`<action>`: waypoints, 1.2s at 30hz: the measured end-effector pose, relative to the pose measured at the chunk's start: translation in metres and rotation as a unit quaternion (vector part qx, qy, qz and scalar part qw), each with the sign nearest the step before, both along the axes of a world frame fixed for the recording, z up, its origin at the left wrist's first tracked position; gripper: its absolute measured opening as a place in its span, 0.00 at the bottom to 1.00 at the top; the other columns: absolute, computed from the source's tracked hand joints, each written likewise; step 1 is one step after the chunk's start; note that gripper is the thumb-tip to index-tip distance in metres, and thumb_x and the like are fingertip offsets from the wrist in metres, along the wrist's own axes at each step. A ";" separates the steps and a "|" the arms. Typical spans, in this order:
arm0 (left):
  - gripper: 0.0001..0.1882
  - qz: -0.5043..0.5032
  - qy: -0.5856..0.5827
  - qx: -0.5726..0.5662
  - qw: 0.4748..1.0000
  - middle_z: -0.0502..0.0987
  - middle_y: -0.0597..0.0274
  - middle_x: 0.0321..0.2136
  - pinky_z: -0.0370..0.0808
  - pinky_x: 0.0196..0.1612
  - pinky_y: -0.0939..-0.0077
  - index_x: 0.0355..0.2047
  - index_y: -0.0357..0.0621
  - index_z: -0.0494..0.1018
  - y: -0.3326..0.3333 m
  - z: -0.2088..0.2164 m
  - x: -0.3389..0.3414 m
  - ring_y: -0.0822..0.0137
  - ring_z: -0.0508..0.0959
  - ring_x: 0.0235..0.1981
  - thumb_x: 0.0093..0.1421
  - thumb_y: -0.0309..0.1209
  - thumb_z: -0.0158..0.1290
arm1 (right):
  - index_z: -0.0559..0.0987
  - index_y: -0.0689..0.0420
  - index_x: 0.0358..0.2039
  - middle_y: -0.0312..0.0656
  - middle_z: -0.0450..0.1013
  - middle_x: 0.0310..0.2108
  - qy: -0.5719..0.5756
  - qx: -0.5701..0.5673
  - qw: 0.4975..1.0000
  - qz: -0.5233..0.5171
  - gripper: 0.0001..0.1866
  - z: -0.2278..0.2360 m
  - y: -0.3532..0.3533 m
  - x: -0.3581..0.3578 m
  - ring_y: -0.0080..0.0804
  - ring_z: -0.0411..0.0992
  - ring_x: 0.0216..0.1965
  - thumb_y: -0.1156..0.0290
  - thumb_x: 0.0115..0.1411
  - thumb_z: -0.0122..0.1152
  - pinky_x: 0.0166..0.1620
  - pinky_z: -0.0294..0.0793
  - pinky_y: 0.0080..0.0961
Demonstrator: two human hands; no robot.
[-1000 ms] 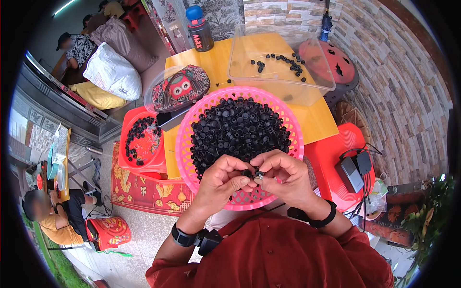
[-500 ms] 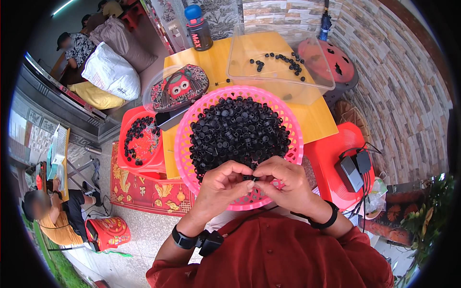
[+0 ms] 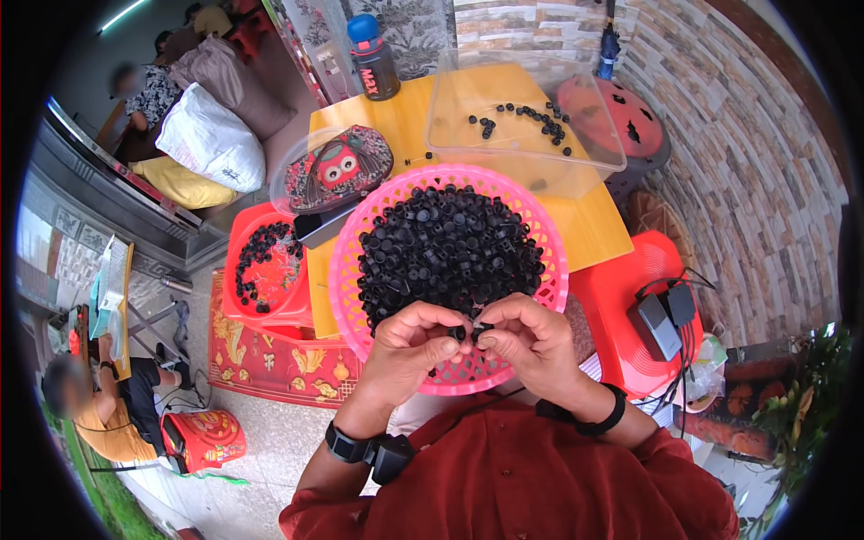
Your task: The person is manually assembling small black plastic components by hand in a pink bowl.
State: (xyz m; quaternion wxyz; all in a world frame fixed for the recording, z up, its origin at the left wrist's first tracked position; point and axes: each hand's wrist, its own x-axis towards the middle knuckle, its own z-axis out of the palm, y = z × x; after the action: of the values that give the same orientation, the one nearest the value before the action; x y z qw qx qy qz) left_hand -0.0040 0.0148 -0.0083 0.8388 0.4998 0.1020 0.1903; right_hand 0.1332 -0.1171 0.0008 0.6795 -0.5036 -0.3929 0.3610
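A pink lattice basket (image 3: 551, 236), heaped with small black plastic caps (image 3: 441, 238), sits in front of me at the near edge of the yellow table. Over its near rim, my left hand (image 3: 416, 349) pinches one black cap (image 3: 457, 333) between thumb and forefinger. Close beside it, my right hand (image 3: 531, 342) grips another small black piece (image 3: 481, 329) in its fingertips, partly covered by them. The two pieces are slightly apart, and a thin pale bit shows between the fingers.
A clear plastic tray (image 3: 504, 148) with scattered black caps stands at the table's far right. Left are an owl-patterned pouch (image 3: 346, 166) and a red basin (image 3: 236, 301) with black pieces. A bottle (image 3: 373, 67) stands at the back. Right is a red stool (image 3: 598, 292) with black devices.
My hands have drawn slightly apart. Two black pieces now show, one in each hand, where the fingertips met over one dark spot before.
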 end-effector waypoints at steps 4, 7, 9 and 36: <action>0.11 0.017 0.000 -0.091 0.996 0.76 0.56 0.38 0.77 0.37 0.79 0.43 0.38 0.71 0.001 -0.003 -0.002 0.70 0.78 0.36 0.58 0.21 0.52 | 0.76 0.64 0.39 0.41 0.70 0.37 -0.057 0.004 0.998 -0.002 0.09 0.001 0.002 0.001 0.24 0.74 0.35 0.84 0.57 0.56 0.36 0.76 0.17; 0.11 0.012 0.006 -0.134 0.991 0.76 0.57 0.38 0.76 0.39 0.78 0.44 0.37 0.71 0.003 -0.009 -0.003 0.69 0.78 0.36 0.60 0.22 0.51 | 0.77 0.64 0.39 0.41 0.70 0.37 -0.073 0.031 0.997 -0.015 0.10 0.003 0.006 -0.001 0.24 0.74 0.36 0.85 0.56 0.56 0.36 0.76 0.17; 0.11 0.001 -0.001 -0.147 0.989 0.76 0.57 0.38 0.76 0.40 0.77 0.44 0.36 0.71 0.005 -0.010 -0.004 0.70 0.78 0.36 0.60 0.22 0.50 | 0.77 0.62 0.39 0.41 0.72 0.36 -0.116 0.041 0.992 -0.036 0.11 0.005 0.008 -0.001 0.26 0.74 0.35 0.86 0.55 0.57 0.36 0.75 0.18; 0.12 0.011 0.036 -0.077 0.996 0.76 0.58 0.37 0.77 0.40 0.80 0.44 0.37 0.72 0.003 -0.015 -0.009 0.72 0.77 0.34 0.59 0.19 0.51 | 0.78 0.63 0.38 0.46 0.72 0.34 -0.318 0.035 0.943 -0.088 0.11 0.004 0.007 -0.012 0.34 0.76 0.31 0.83 0.52 0.61 0.32 0.77 0.23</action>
State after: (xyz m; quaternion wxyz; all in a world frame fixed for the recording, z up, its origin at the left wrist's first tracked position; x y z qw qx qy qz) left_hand -0.0134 0.0180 -0.0237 0.8686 0.4390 0.1518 0.1725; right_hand 0.1209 -0.1105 0.0049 0.5654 -0.6006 -0.5550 0.1074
